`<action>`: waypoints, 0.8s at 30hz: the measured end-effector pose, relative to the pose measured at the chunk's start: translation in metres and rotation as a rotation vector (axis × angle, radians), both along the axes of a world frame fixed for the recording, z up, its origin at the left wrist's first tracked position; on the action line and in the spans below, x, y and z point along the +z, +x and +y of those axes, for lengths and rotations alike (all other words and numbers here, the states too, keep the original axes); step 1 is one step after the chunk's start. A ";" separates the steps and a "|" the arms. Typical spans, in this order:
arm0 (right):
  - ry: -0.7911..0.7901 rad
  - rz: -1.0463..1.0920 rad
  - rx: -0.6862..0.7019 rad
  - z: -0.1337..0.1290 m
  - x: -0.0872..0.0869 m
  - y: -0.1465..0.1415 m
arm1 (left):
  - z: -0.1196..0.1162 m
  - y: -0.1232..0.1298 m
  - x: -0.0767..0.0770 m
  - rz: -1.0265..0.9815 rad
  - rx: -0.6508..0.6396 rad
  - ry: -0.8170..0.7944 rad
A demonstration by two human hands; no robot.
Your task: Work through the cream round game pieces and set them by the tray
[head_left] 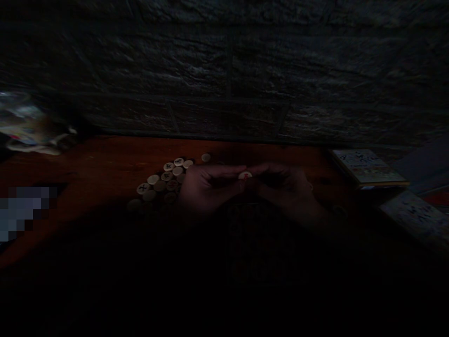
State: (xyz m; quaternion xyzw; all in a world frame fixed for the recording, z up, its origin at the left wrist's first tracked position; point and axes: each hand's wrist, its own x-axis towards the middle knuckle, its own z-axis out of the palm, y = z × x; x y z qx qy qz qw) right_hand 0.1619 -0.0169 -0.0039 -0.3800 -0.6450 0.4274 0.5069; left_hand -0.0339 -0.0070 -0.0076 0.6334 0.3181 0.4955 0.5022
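Between the fingertips of both hands is a round Chinese chess piece [245,175] with a red character, its face turned toward me. My left hand [206,187] pinches it from the left side, thumb below and forefinger above. From the other side my right hand [286,185] closes on it, its fingertips partly in shadow. Several more round pieces [153,179] lie spread on the wooden table left of my left hand; some show black or red characters, others look blank. One lone piece [206,157] sits farther back. Below the hands, a dark gridlike shape can barely be made out.
A dark brick wall [228,70] rises behind the wooden table [112,159]. On the right lie a box [366,166] with writing and a second printed item [417,213]. A clear plastic bag [28,124] stands at far left, a blurred-out flat object [21,213] nearer.
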 end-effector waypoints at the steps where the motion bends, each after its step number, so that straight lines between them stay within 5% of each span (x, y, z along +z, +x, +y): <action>1: -0.001 0.002 0.008 0.000 0.000 0.000 | 0.001 0.000 -0.001 -0.002 0.011 -0.006; 24: -0.049 0.056 0.001 0.000 -0.002 0.000 | -0.010 0.002 0.011 -0.088 -0.012 -0.263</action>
